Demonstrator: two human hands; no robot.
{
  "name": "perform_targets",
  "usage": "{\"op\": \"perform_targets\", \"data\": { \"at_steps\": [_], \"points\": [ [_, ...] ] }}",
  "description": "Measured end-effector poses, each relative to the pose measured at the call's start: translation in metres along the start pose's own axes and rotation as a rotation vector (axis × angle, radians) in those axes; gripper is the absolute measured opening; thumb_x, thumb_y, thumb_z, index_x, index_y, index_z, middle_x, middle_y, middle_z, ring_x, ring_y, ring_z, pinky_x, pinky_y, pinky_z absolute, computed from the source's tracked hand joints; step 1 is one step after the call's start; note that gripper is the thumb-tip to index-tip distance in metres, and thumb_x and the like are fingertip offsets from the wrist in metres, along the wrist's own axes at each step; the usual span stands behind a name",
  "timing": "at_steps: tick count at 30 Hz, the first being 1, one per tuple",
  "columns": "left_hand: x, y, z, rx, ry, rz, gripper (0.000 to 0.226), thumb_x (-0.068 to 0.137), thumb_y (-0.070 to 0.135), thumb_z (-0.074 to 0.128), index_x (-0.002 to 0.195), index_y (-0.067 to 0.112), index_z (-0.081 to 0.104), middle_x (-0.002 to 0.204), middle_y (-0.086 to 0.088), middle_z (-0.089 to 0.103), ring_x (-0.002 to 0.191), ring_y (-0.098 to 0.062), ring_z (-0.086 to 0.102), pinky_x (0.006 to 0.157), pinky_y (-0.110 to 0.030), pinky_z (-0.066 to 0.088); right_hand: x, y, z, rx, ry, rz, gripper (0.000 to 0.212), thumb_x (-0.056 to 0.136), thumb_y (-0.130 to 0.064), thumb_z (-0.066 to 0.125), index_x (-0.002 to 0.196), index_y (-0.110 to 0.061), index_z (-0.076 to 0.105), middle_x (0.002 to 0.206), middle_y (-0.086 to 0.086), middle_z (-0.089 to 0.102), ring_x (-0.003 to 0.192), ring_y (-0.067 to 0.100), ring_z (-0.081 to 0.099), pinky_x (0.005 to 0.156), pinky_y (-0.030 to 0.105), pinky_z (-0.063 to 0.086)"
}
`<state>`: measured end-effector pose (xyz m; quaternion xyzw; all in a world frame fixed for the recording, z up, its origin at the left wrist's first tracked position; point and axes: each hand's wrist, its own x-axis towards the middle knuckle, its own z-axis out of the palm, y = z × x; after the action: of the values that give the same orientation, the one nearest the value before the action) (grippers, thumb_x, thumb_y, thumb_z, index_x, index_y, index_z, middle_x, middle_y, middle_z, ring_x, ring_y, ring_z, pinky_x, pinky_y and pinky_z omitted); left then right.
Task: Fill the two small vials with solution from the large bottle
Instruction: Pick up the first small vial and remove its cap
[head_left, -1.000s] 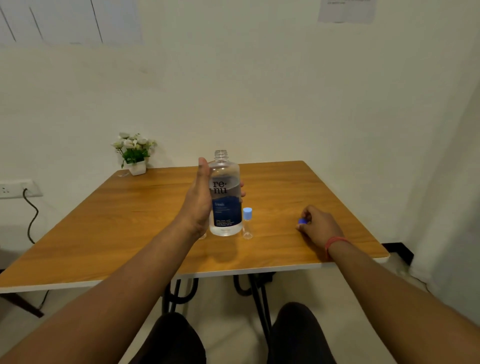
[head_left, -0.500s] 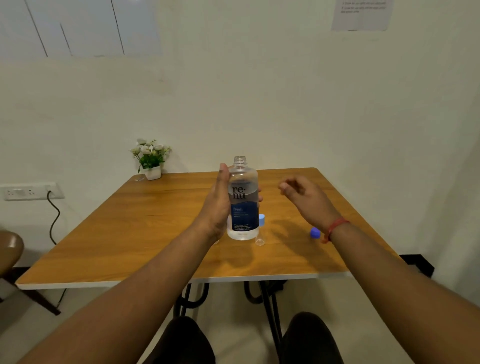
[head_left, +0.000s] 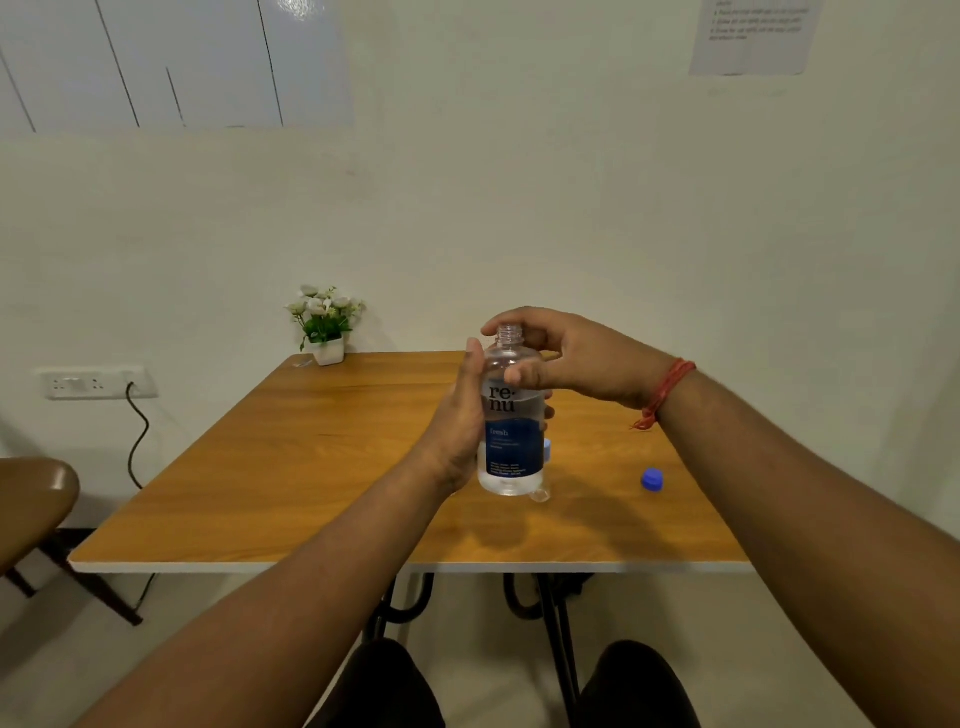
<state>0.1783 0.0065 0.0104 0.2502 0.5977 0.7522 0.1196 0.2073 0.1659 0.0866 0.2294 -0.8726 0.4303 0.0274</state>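
Far left, a brown chair (head_left: 36, 499) stands beside the table, and a wall socket (head_left: 96, 383) carries a plugged-in black cord (head_left: 139, 431) that hangs toward the floor. The wooden table (head_left: 291, 478) sits against the wall. At its far left corner stands a small white pot of artificial flowers (head_left: 324, 325).

At the table's centre, the large bottle (head_left: 511, 426) stands upright on the surface, uncapped, its threaded neck exposed. It is clear, with a dark blue label and liquid filling most of it.

The left hand (head_left: 457, 421) is wrapped around the bottle's left side at label height, palm pressed to it, thumb upright along the shoulder, fingertips showing round the far right edge. The grip is closed on the bottle.

One small vial (head_left: 543, 475) stands on the table just right of the bottle's base and mostly behind it; its light blue cap and clear bottom are visible. A second vial cannot be made out.

The right hand (head_left: 566, 358) is raised at the bottle's neck, fingers curved over and behind the opening, thumb against the bottle's shoulder. The hand is partly curled; whether it grips the neck or merely rests there cannot be told. A red thread band (head_left: 665, 389) circles that wrist.

Further right, a blue bottle cap (head_left: 652, 479) lies on the table, well apart from the bottle.
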Motion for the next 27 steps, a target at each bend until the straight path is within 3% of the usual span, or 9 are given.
{"op": "perform_targets", "data": {
  "at_steps": [9,16,20,24,27],
  "points": [
    [0.001,0.0,0.001,0.039,-0.017,-0.015,0.086,0.082,0.076,0.022,0.135,0.017,0.056,0.113,-0.019,0.072,0.102,-0.035,0.071,0.09,-0.047,0.057,-0.001,0.005,0.0,-0.013,0.045,-0.004,0.062,0.075,-0.046,0.07,0.131,-0.023,0.053,0.116,-0.006,0.067,0.108,0.011,0.064,0.09,0.031,0.054],
    [0.006,-0.007,-0.005,0.21,0.001,-0.05,0.084,0.084,0.08,0.019,0.143,0.028,0.046,0.129,-0.008,0.067,0.12,-0.02,0.064,0.1,-0.042,0.053,-0.004,0.026,-0.003,0.008,0.093,0.032,0.051,0.08,-0.032,0.074,0.127,-0.022,0.056,0.113,-0.008,0.067,0.104,0.006,0.064,0.087,0.024,0.053],
    [0.003,-0.016,-0.013,0.198,0.219,-0.009,0.068,0.09,0.07,0.027,0.128,0.018,0.05,0.112,-0.009,0.073,0.104,-0.02,0.071,0.097,-0.041,0.056,-0.011,0.045,-0.015,-0.002,0.138,0.084,0.051,0.08,-0.029,0.074,0.127,-0.022,0.055,0.116,-0.008,0.065,0.108,0.006,0.061,0.086,0.022,0.052],
    [-0.013,-0.025,-0.023,0.083,0.402,0.064,0.04,0.105,0.046,0.035,0.111,0.013,0.057,0.09,-0.009,0.071,0.075,-0.02,0.069,0.076,-0.038,0.062,-0.019,0.073,-0.027,0.003,0.147,0.18,0.049,0.081,-0.024,0.075,0.126,-0.022,0.055,0.115,-0.009,0.066,0.104,0.002,0.063,0.082,0.017,0.05],
    [-0.029,-0.039,-0.03,0.022,0.515,0.102,0.031,0.107,0.037,0.038,0.105,0.012,0.057,0.076,-0.004,0.066,0.062,-0.014,0.063,0.067,-0.034,0.06,-0.024,0.095,-0.031,-0.04,0.15,0.253,0.052,0.081,-0.022,0.076,0.128,-0.022,0.055,0.114,-0.011,0.065,0.102,0.001,0.062,0.085,0.017,0.05]
  ]
}}
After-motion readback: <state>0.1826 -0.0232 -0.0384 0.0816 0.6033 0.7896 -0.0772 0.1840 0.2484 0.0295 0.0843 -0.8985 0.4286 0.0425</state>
